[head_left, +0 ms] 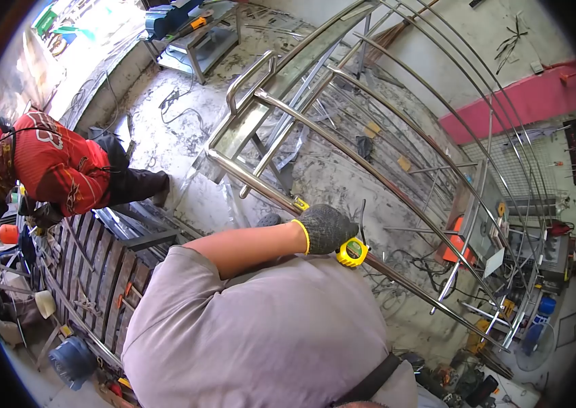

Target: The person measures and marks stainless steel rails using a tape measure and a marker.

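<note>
My left hand (328, 229), in a dark grey knit glove with a yellow cuff, is closed at the edge of a long shiny metal tube. At its fingers sits a yellow tape measure (352, 252) with a dark strap standing up beside it. A short yellow piece (301, 203) lies against the tube just past the glove. Behind my left forearm shows a small dark grey rounded part of my right hand (270, 219), its fingers hidden. The tube belongs to a large curved metal frame (362, 146) of polished rails, which spreads out in front of me.
A person in a red shirt (63, 160) bends over at the left, near a slatted wooden pallet (97, 279). A low metal table (199, 51) stands at the back. Cables and tools lie on the dusty floor (186, 115); a fan (536, 345) is at the right.
</note>
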A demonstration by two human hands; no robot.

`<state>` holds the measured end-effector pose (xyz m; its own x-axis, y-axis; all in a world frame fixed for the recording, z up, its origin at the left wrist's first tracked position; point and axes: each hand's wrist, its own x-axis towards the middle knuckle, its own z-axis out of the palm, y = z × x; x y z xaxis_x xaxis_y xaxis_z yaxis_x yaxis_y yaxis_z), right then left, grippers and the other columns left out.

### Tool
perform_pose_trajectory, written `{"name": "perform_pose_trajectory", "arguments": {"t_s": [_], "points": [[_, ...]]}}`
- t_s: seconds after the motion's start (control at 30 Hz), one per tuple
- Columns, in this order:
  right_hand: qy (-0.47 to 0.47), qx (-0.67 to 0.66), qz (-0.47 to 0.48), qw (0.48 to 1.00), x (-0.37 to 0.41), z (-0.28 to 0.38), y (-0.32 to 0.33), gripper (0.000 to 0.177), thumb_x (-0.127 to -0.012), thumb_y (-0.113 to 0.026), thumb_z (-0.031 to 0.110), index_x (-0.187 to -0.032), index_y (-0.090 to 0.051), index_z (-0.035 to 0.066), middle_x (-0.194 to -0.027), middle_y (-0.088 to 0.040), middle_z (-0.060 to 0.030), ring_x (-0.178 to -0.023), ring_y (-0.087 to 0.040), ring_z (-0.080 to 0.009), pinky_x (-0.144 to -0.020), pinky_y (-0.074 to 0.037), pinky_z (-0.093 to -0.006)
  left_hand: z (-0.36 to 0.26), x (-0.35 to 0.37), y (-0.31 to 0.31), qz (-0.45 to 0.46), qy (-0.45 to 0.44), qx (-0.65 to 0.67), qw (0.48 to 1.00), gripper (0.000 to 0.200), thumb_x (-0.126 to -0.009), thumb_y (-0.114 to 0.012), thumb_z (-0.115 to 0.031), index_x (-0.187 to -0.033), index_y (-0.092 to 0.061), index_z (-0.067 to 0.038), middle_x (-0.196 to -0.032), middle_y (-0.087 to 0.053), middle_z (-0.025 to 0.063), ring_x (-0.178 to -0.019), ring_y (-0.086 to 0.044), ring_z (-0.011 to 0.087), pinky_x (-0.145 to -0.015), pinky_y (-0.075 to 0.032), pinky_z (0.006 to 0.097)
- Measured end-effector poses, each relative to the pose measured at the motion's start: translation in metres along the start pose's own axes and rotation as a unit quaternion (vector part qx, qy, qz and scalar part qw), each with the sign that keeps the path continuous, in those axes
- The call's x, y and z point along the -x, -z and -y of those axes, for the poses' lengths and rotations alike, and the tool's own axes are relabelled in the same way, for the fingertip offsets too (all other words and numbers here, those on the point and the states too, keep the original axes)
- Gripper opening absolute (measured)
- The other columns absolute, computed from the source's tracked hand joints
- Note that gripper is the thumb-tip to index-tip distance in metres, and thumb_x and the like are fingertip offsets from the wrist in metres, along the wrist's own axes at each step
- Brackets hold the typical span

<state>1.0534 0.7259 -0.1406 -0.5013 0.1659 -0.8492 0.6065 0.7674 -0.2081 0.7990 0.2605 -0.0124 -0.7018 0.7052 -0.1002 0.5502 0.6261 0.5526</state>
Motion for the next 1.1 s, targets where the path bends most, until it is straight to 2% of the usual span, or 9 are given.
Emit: {"name": "perform_pose_trajectory", "arguments": {"t_s": [0.27,0.37,0.8,0.97,1.1], "points": [[-0.002,0.01,0.002,1.0,0.001,0.006,-0.001,0.057,-0.098,-0.078,0.042,-0.135,-0.071,-0.002,-0.124,-0.078,-0.0253,-0.113,-0.076,-0.0358,-0.1,-0.059,-0.0471,0.004,0.003,-0.004,-0.038,-0.031,0.027,0.998,0.021,-0.091,-0.072,-0.013,-0.111,-0.077,-0.006,-0.103,-0.081,0.0204,-0.099,-0.08,0.0408,-0.084,-0.063,0.0537],[0.0,0.014,0.005,1.0,0.0,0.009,-0.002,0.056,-0.098,-0.078,0.041,-0.134,-0.071,-0.002,-0.123,-0.078,-0.0251,-0.112,-0.077,-0.0354,-0.099,-0.059,-0.0468,0.006,0.002,-0.007,-0.023,-0.032,0.018,0.999,0.023,-0.094,-0.068,-0.017,-0.116,-0.071,-0.008,-0.108,-0.079,0.0181,-0.102,-0.078,0.0412,-0.086,-0.06,0.0548],[0.014,0.033,0.01,0.999,-0.006,0.015,-0.009,0.05,-0.099,-0.076,0.038,-0.129,-0.074,-0.001,-0.122,-0.079,-0.0239,-0.111,-0.077,-0.0336,-0.097,-0.06,-0.0456,0.004,0.002,-0.006,-0.02,-0.033,0.008,0.999,0.022,-0.098,-0.066,-0.019,-0.115,-0.073,-0.008,-0.106,-0.08,0.0185,-0.101,-0.079,0.0406,-0.086,-0.061,0.0546],[0.029,0.064,0.02,0.997,-0.017,0.021,-0.006,0.047,-0.1,-0.076,0.037,-0.127,-0.075,-0.001,-0.122,-0.079,-0.0234,-0.11,-0.077,-0.033,-0.097,-0.06,-0.0451,0.003,0.004,-0.004,-0.029,-0.035,0.007,0.999,0.021,-0.098,-0.066,-0.018,-0.113,-0.077,-0.007,-0.105,-0.08,0.0203,-0.101,-0.08,0.041,-0.086,-0.062,0.054],[0.077,0.14,0.037,0.987,-0.04,0.041,0.002,0.045,-0.1,-0.075,0.037,-0.126,-0.076,-0.001,-0.121,-0.079,-0.0231,-0.11,-0.077,-0.0324,-0.096,-0.06,-0.0447,0.001,0.006,-0.003,-0.02,-0.033,-0.008,0.999,0.024,-0.099,-0.066,-0.023,-0.119,-0.07,-0.009,-0.108,-0.078,0.0175,-0.101,-0.078,0.0407,-0.086,-0.06,0.055]]}}
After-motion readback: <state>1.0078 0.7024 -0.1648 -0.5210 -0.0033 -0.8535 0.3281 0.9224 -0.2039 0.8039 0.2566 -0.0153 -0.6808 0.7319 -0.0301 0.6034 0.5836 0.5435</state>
